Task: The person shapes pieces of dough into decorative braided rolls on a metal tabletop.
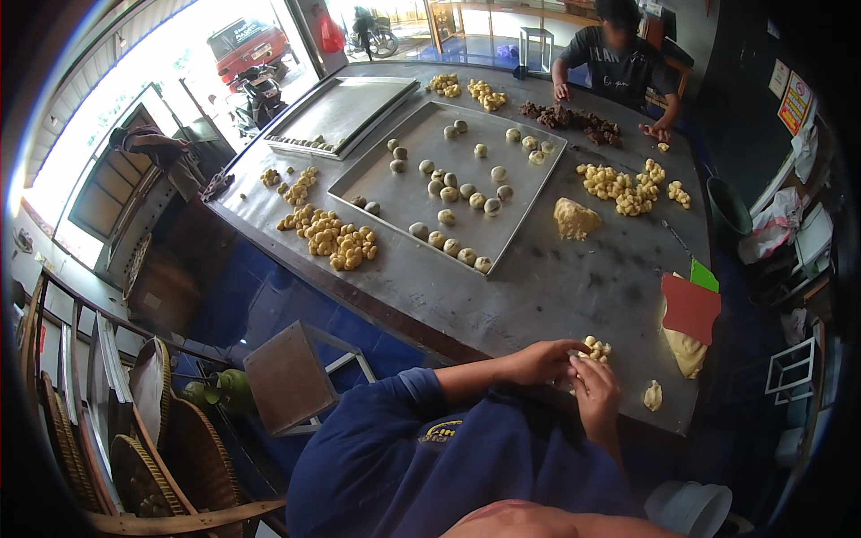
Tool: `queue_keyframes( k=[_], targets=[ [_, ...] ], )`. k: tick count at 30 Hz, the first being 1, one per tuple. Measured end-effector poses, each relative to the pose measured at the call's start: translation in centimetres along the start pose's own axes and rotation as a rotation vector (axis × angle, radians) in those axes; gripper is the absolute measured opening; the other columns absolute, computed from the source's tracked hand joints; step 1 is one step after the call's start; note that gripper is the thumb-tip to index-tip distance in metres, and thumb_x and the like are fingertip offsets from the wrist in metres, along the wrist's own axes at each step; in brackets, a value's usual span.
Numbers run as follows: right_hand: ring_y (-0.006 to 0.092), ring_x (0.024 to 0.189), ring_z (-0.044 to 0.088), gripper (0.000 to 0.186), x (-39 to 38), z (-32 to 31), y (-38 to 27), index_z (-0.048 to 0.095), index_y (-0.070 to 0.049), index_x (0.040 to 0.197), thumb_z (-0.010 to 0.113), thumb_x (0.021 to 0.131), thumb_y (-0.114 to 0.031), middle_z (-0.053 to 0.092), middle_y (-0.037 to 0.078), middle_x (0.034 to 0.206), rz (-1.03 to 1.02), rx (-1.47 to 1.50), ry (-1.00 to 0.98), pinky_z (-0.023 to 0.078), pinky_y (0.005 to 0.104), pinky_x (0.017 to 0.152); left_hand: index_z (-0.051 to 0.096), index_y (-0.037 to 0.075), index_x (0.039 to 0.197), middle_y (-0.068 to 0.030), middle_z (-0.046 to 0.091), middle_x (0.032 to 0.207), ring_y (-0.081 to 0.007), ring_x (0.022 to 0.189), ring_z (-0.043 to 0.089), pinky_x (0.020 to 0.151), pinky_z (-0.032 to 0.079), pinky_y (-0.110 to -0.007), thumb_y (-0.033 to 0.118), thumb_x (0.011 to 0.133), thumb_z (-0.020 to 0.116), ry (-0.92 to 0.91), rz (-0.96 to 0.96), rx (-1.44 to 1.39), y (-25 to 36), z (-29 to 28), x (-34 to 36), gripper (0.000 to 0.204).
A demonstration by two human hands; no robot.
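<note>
At the table's near edge, my left hand (544,362) and my right hand (595,392) meet with their fingers closed and pinched together. Whatever is between the fingertips is too small and covered to make out. Just beyond them lies a small pile of pale yellow dough balls (596,348), partly hidden by my fingers. To the right a lone scrap of dough (653,395) rests on the metal table (529,305). A larger dough slab (684,352) lies farther right, partly under a red sheet (691,308) with a green piece (704,276) beside it.
A big tray (404,193) holds several round balls; another tray (368,94) stands behind it. Dough-ball heaps (327,238) (623,188) and a dough lump (574,220) lie about. Across the table a person (614,58) works by a dark brown heap (574,121). A stool (291,377) stands left.
</note>
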State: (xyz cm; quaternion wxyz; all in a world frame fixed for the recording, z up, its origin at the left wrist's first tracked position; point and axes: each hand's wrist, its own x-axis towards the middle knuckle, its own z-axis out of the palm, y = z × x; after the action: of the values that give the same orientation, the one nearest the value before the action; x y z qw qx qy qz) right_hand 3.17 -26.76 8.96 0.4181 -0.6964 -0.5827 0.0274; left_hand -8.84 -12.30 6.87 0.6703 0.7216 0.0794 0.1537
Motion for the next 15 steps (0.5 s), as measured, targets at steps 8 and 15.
queue_keyframes(
  k=[8, 15],
  targets=[
    [0.0106, 0.076, 0.060, 0.015, -1.3, 0.6, 2.2, 0.062, -0.002, 0.100, 0.069, 0.091, -0.012, 0.064, 0.004, 0.083, 0.720, 0.897, -0.065, 0.049, 0.0226, 0.066, 0.060, 0.001, 0.104, -0.0112, 0.068, 0.084, -0.0226, 0.078, 0.068, 0.070, 0.052, -0.035, 0.007, 0.088, 0.060, 0.014, 0.121, 0.277, 0.0, -1.3, 0.3, 0.017],
    [0.0165, 0.078, 0.061, 0.021, -2.5, -2.2, 6.7, 0.059, -0.001, 0.112, 0.064, 0.093, -0.009, 0.060, 0.005, 0.086, 0.164, -0.001, 0.185, 0.050, 0.0261, 0.075, 0.057, 0.000, 0.097, -0.0150, 0.067, 0.085, -0.0301, 0.081, 0.067, 0.072, 0.052, -0.036, 0.004, 0.083, 0.061, 0.378, 0.047, 0.438, -1.9, -3.4, -0.1, 0.016]
  ],
)
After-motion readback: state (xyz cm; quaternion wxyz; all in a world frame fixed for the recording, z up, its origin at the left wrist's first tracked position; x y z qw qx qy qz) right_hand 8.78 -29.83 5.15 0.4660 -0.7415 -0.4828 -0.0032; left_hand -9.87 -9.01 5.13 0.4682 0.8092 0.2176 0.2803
